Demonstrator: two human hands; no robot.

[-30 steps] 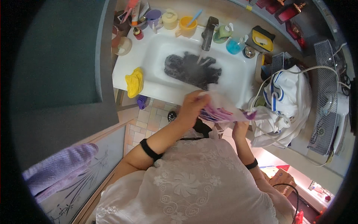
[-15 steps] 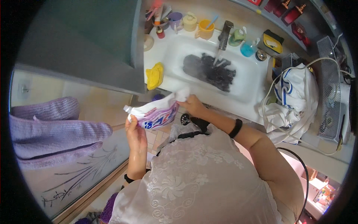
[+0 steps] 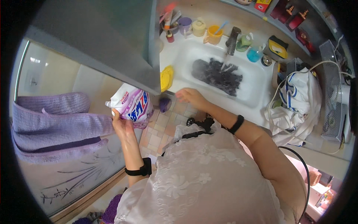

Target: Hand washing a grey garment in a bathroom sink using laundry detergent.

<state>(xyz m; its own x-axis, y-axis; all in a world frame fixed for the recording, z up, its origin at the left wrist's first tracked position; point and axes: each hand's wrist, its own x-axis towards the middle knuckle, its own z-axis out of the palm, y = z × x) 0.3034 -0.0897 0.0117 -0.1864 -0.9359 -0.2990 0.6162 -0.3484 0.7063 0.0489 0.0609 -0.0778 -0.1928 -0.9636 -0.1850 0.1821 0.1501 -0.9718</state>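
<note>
at nine o'clock, a lilac towel [image 3: 63, 121] is hung. closer in, also toward nine, a white-and-purple pouch [image 3: 136, 104] is gripped by the left hand [image 3: 124, 127]. toward eleven, a yellow cloth [image 3: 166, 78] is laid on the rim of the white sink [image 3: 256, 80]. just off centre toward one, the right hand [image 3: 192, 98] is held loosely extended, empty. between one and two, dark fabric [image 3: 218, 77] is wetted by running water [image 3: 225, 61].

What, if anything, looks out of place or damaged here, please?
A thin white cable loops around the heaped white cloth with blue stripes right of the white rectangular sink; that looks odd so near running water. The white-and-purple plastic pouch in the left hand shows no evident damage, and I see no spill.
</note>
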